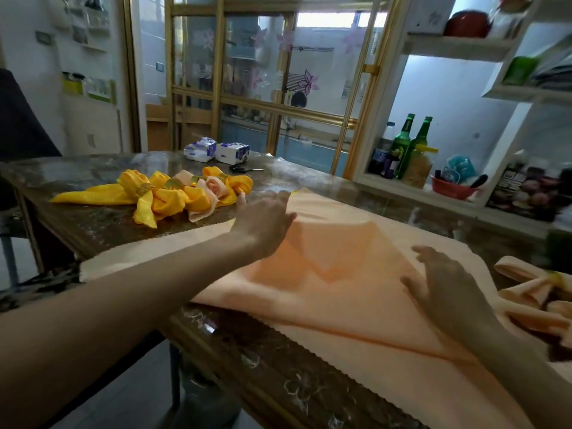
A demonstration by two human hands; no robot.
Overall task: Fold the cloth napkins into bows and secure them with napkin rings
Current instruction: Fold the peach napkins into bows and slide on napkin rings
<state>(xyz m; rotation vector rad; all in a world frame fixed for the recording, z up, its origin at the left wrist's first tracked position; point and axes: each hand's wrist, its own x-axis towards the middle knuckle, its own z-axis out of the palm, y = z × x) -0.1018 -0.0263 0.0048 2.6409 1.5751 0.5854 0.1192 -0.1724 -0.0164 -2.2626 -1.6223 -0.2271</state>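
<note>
Hands, left (266, 219) and right (445, 283), press flat on peach napkin (334, 274).

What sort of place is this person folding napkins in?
Most likely a home dining area beside a kitchen: a dining table under a clear cover, gold-framed sliding glass doors with flower stickers, and white shelves holding green bottles and household odds and ends.
</note>
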